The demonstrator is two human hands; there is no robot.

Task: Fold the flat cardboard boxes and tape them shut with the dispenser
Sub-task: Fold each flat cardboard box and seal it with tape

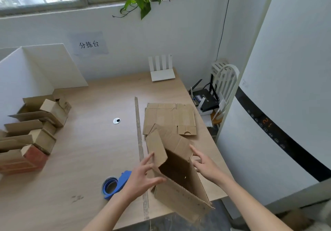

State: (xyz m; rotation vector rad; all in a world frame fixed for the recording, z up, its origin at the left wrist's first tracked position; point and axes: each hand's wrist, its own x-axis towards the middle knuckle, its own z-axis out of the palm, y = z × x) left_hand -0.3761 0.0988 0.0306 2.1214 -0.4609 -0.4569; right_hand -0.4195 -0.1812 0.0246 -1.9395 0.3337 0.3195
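A half-opened cardboard box [180,186] is lifted over the table's near right edge, its open end facing up towards me. My left hand [143,175] grips its left wall, thumb over the near rim and fingers behind a raised flap. On the box's right side, my right hand [204,166] touches the wall with its fingers spread. A stack of flat cardboard boxes [170,117] lies on the table just beyond. The blue tape dispenser [114,184] lies on the table left of my left wrist.
Several folded boxes [34,128] are piled at the table's left side. A long cardboard strip [139,141] runs along the table [89,150] beside the flat stack. A white router [162,69] stands at the back. A tall white appliance [286,105] stands to the right.
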